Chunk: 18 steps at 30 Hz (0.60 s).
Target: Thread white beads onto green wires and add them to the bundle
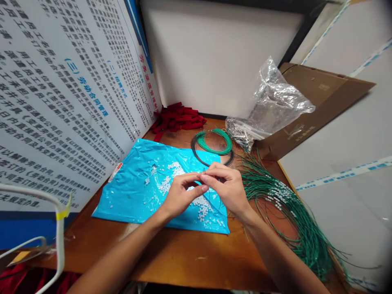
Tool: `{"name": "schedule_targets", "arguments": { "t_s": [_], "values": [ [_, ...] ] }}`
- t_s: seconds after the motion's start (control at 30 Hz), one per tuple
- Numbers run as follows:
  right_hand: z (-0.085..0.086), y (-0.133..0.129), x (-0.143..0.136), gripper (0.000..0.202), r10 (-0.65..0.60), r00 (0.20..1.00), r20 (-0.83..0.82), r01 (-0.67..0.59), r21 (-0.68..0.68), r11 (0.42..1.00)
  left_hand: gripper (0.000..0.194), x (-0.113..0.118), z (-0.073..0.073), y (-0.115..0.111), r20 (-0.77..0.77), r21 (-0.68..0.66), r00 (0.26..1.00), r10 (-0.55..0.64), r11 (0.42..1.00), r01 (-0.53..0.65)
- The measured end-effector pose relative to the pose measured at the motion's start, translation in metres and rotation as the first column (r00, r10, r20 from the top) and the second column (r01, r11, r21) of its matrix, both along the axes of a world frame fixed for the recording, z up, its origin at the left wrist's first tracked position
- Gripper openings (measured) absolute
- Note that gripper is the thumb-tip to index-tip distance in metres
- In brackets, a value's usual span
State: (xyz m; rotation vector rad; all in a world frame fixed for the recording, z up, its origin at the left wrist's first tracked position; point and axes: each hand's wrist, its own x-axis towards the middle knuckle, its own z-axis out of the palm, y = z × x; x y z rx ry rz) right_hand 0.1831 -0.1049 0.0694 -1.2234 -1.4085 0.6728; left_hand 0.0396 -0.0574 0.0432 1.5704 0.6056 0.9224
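Note:
My left hand (183,193) and my right hand (226,185) meet fingertip to fingertip over a bright blue plastic bag (125,196). Both are closed in a pinch on a thin dark wire (204,172), whose short end pokes up between the fingers. Any small piece between the fingertips is too hidden to make out. Many small white beads (203,208) lie scattered on the bag, below and to the left of my hands.
Behind my hands are coils of green wire (228,141) and dark wire. A large green wire bundle with white beads (306,220) lies right. Beyond are red strips (177,118), a clear plastic bag (275,98) and a cardboard piece (321,90). A white tube (60,237) stands left.

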Motion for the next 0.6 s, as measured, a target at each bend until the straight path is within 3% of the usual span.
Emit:
{"name": "schedule_targets", "arguments": {
  "t_s": [0.17,0.37,0.6],
  "values": [
    [0.004,-0.006,0.002,0.01,0.025,0.998,-0.06,-0.024,0.016,1.0,0.019,0.016,0.004,-0.013,0.057,-0.045,0.997,-0.057,0.997,0.06],
    [0.02,-0.014,0.006,0.012,0.026,0.994,-0.106,-0.02,0.064,0.998,0.029,0.031,0.012,-0.025,0.14,-0.092,0.989,-0.042,0.994,0.055],
    [0.06,-0.028,0.025,0.014,-0.042,0.963,-0.267,0.124,0.297,0.947,0.025,0.029,0.031,-0.036,-0.044,0.106,0.979,-0.2,0.973,0.204]
  ]
}}
